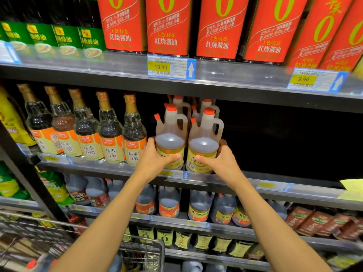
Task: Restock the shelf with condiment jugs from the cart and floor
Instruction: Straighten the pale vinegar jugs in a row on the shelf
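1. At the far left of the middle shelf (117, 169) stands a row of tall glass bottles (110, 134), upright and shoulder to shoulder; the last of them sits just beside your left hand.
2. Your left hand (155, 158) wraps the left jug (170, 142), thumb across the yellow label, fingers curled round the far side; the jug is upright with its base at the shelf's front edge.
3. Your right hand (220, 160) holds the right jug (204, 148) the same way, thumb on the label; the two jugs stand side by side, near touching, with more jugs (180, 104) upright in the row behind them.
4. To the right of your jugs the shelf is dark and bare all the way along; that is where stock is wanted.
5. The step in hand looks like setting this pair down at the front; I cannot tell whether their bases rest fully on the shelf or hang just above it.
6. Next, I judge, you must seat both flat, push them back against the rear row, labels forward, then let go; mind the left jug against the glass bottles beside it.
7. The cart (145, 252) is low at the left, below your arms; after release, reach there for more, and fill the gap rightward.
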